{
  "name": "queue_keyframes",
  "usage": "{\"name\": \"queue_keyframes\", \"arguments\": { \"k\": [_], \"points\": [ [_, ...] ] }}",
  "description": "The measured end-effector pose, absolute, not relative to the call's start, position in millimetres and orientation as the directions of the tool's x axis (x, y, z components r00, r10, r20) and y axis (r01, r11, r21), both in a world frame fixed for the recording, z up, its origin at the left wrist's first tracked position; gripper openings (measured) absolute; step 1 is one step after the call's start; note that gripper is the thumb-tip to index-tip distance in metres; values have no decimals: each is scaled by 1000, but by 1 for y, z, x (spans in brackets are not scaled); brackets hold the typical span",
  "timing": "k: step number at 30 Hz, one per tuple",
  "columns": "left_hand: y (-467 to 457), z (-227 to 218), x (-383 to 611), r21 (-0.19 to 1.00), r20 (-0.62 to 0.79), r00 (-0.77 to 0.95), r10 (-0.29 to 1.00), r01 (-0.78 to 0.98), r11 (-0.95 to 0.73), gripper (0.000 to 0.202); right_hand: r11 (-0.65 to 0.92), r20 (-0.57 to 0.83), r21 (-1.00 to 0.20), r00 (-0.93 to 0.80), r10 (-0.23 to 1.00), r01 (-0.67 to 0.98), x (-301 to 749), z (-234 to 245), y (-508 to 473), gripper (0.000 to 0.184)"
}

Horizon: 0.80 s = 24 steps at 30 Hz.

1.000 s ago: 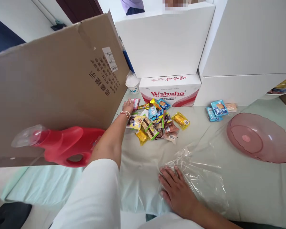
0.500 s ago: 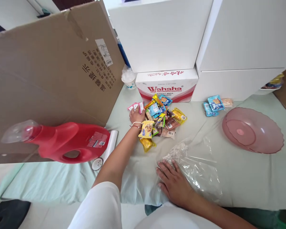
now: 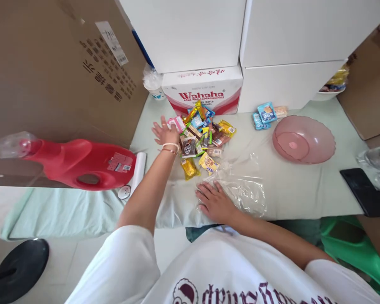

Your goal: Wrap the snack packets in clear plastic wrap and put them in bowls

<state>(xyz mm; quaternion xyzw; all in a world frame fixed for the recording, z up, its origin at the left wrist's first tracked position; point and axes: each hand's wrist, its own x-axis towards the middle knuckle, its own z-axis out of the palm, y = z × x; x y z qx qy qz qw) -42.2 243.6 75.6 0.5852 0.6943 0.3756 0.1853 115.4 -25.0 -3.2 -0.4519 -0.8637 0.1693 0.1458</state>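
Note:
A heap of small snack packets [image 3: 205, 135] lies on the pale green table cloth [image 3: 288, 185] in front of a Wahaha carton [image 3: 202, 90]. My left hand [image 3: 165, 133] reaches to the heap's left edge with fingers spread, touching a pink packet [image 3: 176, 123]. My right hand [image 3: 213, 202] lies flat, fingers apart, on a clear plastic bag [image 3: 240, 188] near the table's front edge. A yellow packet [image 3: 208, 163] lies just beyond that hand.
A pink bowl [image 3: 303, 138] sits to the right, with blue packets [image 3: 263, 115] behind it. A red jug [image 3: 79, 162] and a white roll [image 3: 137, 172] lie to the left by a large cardboard box [image 3: 57, 71]. White boxes [image 3: 272, 46] stand behind. A black phone [image 3: 364, 192] lies far right.
The camera has tilted down and pulled back. My left hand has slid along the heap's left side and spread its fingers; a yellow packet now lies nearer my right hand, which has stayed on the bag.

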Motion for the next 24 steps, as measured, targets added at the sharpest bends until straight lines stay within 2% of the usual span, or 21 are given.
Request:
{"name": "queue_keyframes", "arguments": {
  "k": [1, 4, 7, 9, 13, 18, 20, 24],
  "points": [
    [220, 80, -44, 755, 190, -238, 953, 656, 13, 34, 534, 97, -421, -549, 830, 734, 116, -2, -25, 53],
    [124, 78, -40, 793, 199, -106, 974, 602, -96, 28, 531, 111, -418, -539, 835, 737, 116, -2, -27, 53],
    [28, 58, -24, 821, 164, 109, 980, 535, -197, 24, 539, 146, -424, -532, 834, 728, 118, -9, -33, 54],
    [-9, 42, -12, 815, 167, 170, 971, 531, -233, 19, 548, 169, -428, -533, 829, 718, 119, -15, -37, 53],
    [-19, 25, 5, 718, 182, 150, 972, 655, -236, 5, 551, 203, -421, -518, 831, 721, 120, -26, -46, 53],
    [3, 23, 31, 625, 93, 247, 965, 740, -249, 28, 563, 193, -382, -532, 824, 733, 121, -30, -59, 49],
    [7, 22, 41, 644, 38, 276, 960, 728, -235, 27, 569, 187, -380, -541, 820, 730, 123, -27, -63, 49],
    [15, 15, 48, 767, -3, 205, 979, 628, -130, 1, 556, 149, -401, -548, 823, 728, 130, -15, -66, 48]
  ]
}}
